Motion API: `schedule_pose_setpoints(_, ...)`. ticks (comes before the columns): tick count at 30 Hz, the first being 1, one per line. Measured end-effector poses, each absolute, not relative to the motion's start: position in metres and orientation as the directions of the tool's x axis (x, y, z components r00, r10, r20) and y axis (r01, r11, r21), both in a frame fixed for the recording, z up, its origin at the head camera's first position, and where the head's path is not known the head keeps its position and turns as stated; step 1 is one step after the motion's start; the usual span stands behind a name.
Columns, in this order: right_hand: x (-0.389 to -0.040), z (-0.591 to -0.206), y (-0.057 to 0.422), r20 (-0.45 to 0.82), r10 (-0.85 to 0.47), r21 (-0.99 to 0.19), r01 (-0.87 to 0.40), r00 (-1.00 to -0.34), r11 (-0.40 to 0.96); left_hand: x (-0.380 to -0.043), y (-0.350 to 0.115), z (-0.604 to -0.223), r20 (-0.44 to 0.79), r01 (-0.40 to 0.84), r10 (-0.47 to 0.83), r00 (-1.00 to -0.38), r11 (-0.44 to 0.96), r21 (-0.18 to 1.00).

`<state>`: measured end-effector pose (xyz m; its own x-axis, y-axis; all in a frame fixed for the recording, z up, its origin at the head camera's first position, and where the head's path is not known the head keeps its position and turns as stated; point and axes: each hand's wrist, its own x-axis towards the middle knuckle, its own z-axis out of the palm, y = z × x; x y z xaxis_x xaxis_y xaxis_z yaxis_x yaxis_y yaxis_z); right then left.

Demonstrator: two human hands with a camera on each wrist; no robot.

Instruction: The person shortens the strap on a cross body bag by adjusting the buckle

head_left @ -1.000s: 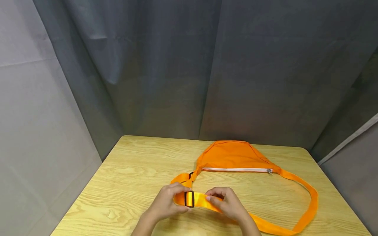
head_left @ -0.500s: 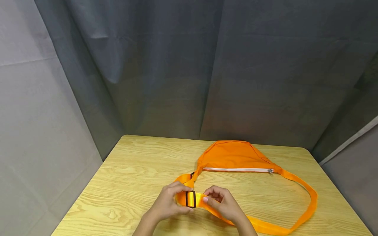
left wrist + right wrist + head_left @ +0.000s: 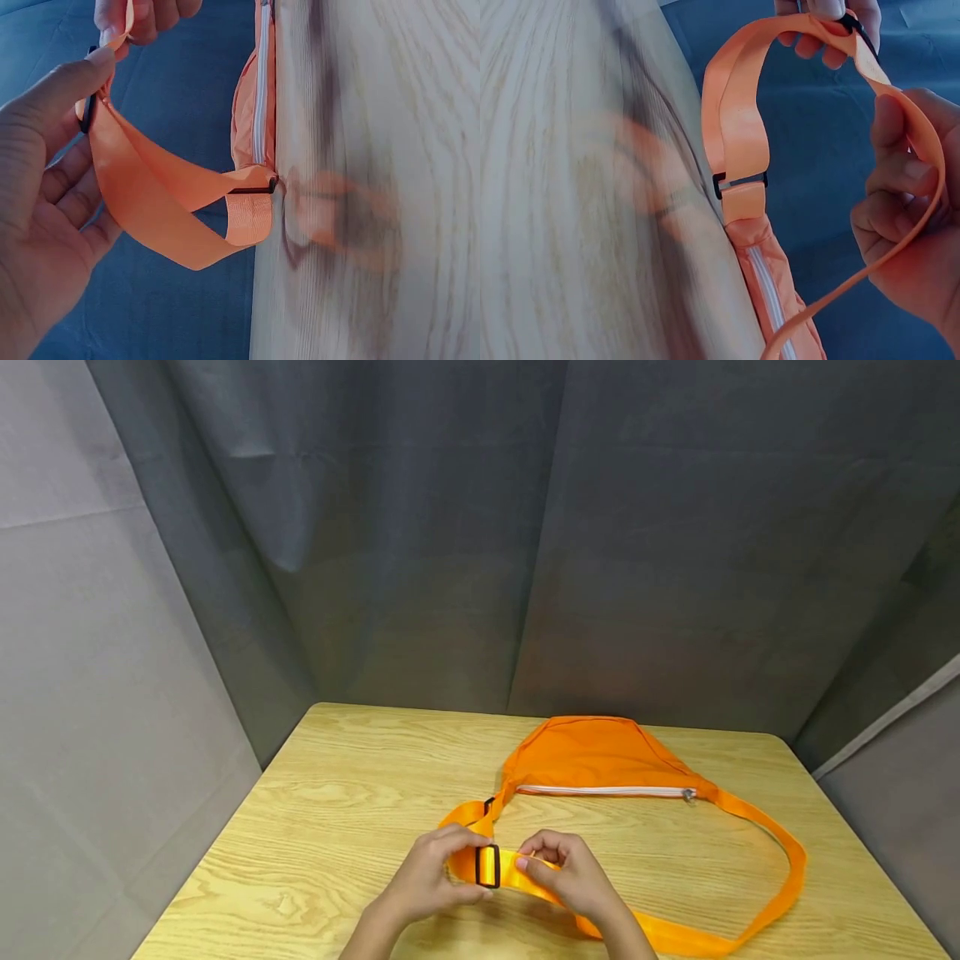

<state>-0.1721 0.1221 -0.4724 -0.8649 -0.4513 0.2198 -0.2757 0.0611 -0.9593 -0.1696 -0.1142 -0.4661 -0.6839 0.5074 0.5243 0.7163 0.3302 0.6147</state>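
Observation:
An orange waist bag (image 3: 600, 756) lies flat on the table, its white zipper (image 3: 607, 791) towards me. My left hand (image 3: 431, 875) holds a black slider buckle (image 3: 496, 867) by its upper and lower edges, between thumb and fingers. Orange webbing runs through this buckle. Just right of it, my right hand (image 3: 576, 875) pinches the strap (image 3: 536, 870) between thumb and index finger. In the left wrist view, the doubled strap (image 3: 150, 202) loops from the buckle to a black ring (image 3: 251, 190) at the bag's end. Both hands are raised off the tabletop.
The strap's remaining length (image 3: 797, 864) curves over the right side of the wood-grain table (image 3: 322, 777) back to the bag. A dark grey curtain (image 3: 420, 568) hangs behind the table, and a pale panel (image 3: 112, 693) stands at left.
My left hand and the buckle have shifted slightly right. My right hand has come a little left along with the strap, narrowing the gap between the hands. The bag has stayed put.

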Motion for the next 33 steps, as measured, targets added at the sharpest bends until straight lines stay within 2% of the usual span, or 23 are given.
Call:
schedule_pose_setpoints(7, -0.173, -0.479, 0.124, 0.255, -0.477, -0.96, -0.28, -0.841, -0.019, -0.167, -0.112, -0.464, 0.531, 0.712, 0.502, -0.683, 0.296, 0.637)
schedule_pose_setpoints(13, -0.17, -0.475, 0.122, 0.267, -0.508, -0.962, -0.259, -0.819, -0.087, -0.155, -0.107, -0.442, 0.565, 0.733, 0.492, -0.663, 0.269, 0.625)
schedule_pose_setpoints(22, -0.169, -0.472, 0.12, 0.24, -0.524, -0.971, -0.209, -0.817, -0.119, -0.148, -0.105, -0.431, 0.572, 0.729, 0.475, -0.669, 0.268, 0.629)
schedule_pose_setpoints(29, -0.168, -0.474, 0.121, 0.235, -0.517, -0.972, -0.195, -0.823, -0.131, -0.148, -0.107, -0.433, 0.548, 0.684, 0.433, -0.716, 0.275, 0.676)
schedule_pose_setpoints(33, -0.169, -0.474, 0.119, 0.24, -0.527, -0.971, -0.195, -0.815, -0.141, -0.149, -0.106, -0.434, 0.578, 0.711, 0.443, -0.685, 0.234, 0.663)
